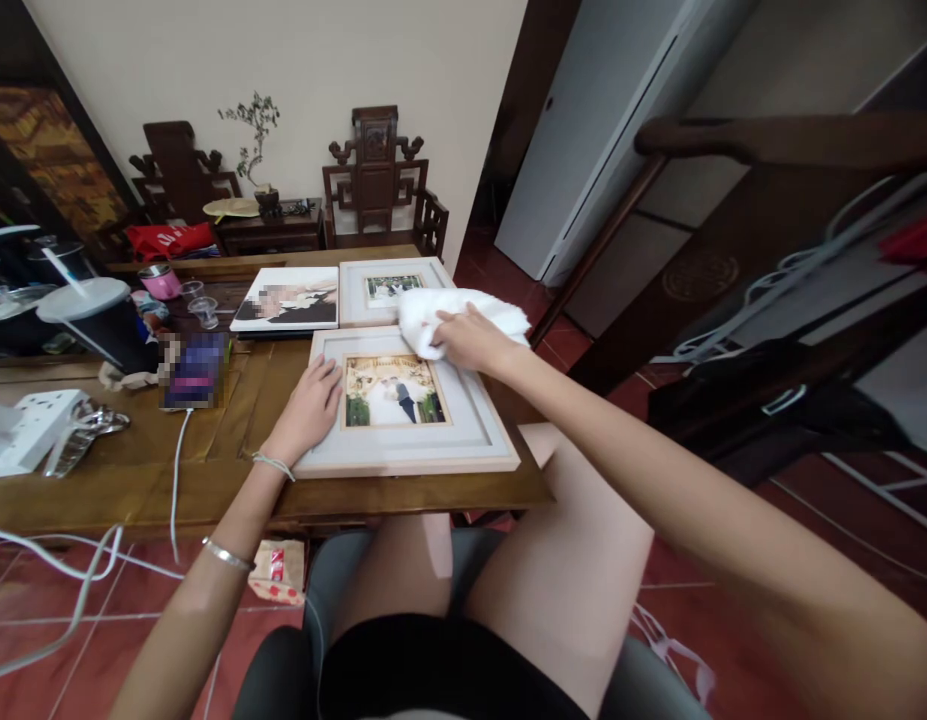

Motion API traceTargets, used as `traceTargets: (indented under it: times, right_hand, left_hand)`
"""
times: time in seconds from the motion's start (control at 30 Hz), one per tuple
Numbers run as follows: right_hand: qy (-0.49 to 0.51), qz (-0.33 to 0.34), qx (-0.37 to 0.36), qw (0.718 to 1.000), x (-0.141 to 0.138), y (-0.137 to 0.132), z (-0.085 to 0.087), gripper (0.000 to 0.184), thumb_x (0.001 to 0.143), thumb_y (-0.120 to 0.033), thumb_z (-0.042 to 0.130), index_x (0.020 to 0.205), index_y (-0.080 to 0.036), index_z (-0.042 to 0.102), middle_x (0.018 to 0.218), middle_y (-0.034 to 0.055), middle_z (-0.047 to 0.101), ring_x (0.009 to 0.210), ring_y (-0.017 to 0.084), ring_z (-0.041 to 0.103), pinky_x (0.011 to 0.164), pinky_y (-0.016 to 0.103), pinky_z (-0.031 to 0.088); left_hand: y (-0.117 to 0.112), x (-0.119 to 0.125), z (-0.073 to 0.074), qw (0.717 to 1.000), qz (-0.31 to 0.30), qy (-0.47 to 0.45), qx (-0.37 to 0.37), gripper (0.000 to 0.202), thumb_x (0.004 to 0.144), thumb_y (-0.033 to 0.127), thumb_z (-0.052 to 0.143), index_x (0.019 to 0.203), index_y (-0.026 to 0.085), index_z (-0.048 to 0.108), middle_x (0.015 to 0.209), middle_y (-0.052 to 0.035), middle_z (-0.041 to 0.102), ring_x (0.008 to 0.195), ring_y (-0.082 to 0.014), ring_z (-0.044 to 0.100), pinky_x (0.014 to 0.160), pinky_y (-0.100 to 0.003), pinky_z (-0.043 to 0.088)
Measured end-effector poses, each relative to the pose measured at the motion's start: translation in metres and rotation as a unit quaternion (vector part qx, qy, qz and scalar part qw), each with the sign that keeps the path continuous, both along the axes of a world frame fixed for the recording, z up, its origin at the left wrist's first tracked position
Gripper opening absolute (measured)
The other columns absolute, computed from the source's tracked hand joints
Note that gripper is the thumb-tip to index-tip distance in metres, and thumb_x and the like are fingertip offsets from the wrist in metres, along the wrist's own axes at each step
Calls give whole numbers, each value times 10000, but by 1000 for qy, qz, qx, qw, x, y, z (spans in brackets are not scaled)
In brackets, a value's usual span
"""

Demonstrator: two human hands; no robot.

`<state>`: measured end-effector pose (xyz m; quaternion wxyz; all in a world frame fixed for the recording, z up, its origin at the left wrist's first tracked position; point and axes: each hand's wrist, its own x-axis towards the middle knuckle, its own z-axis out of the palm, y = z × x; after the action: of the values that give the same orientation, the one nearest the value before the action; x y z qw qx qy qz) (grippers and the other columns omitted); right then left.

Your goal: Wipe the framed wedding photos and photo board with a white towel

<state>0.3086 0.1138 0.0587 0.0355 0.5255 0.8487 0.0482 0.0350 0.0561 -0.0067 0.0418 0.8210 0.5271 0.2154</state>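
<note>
A picture frame (478,447) with a pale wooden edge lies flat at the table's near right corner, a photo of a couple set in its wide mat. My left hand (313,400) rests on the frame's left side, fingers laid out along it. A folded white towel (493,308) is in my right hand (470,338), whose fingers grip its near edge. The towel covers the upper right part of this frame and overlaps a second framed photo (388,285) behind it.
Left of the second frame lies a photo panel (287,300). On the wooden table (268,430) also stand a lidded black cup (103,325), small clear cups (203,310), a pink mug (159,281), a power strip (35,425) and a clear hair claw (84,435). White cables hang off the near edge.
</note>
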Motion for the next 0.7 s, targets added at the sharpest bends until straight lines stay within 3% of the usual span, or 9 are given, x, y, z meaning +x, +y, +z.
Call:
traceTargets:
  times: [0.13,0.33,0.43,0.53,0.7]
  right_hand:
    - [0,3,10,1000,16,-27,0,501,772,78,418,1120,-82,741,1400,204,598,1425,312,410,1176,558,241]
    - [19,62,-33,997,17,-116,8,390,721,60,477,920,-101,771,1196,195,718,1351,333,504,1128,506,356]
    - [34,61,-58,996,22,-139,12,456,719,56,460,1007,-106,773,1251,190,698,1375,322,487,1129,479,376]
    - [53,31,-64,996,24,-124,8,557,728,62,418,1153,-103,740,1236,176,708,1425,297,429,1130,457,381]
    - [58,13,14,998,12,-63,-6,481,773,38,438,1150,-52,722,1325,207,650,1444,338,381,1158,506,312]
  left_hand:
    - [0,0,-2,1000,5,-16,4,432,989,272,359,1306,114,606,1483,-152,530,1483,-289,345,1232,-502,294]
    - [-1,2,-2,1000,9,-16,0,432,987,271,358,1301,111,608,1491,-156,520,1486,-286,338,1229,-500,298]
    - [-1,2,-1,1000,9,-15,-8,439,993,267,347,1313,103,599,1504,-166,502,1492,-297,320,1216,-529,311]
    - [-1,2,-2,1000,6,-13,-6,436,999,273,338,1321,130,594,1503,-157,501,1495,-297,311,1199,-554,329]
    - [-2,1,-2,1000,8,-14,3,413,997,279,359,1298,149,610,1475,-139,533,1482,-288,339,1204,-530,330]
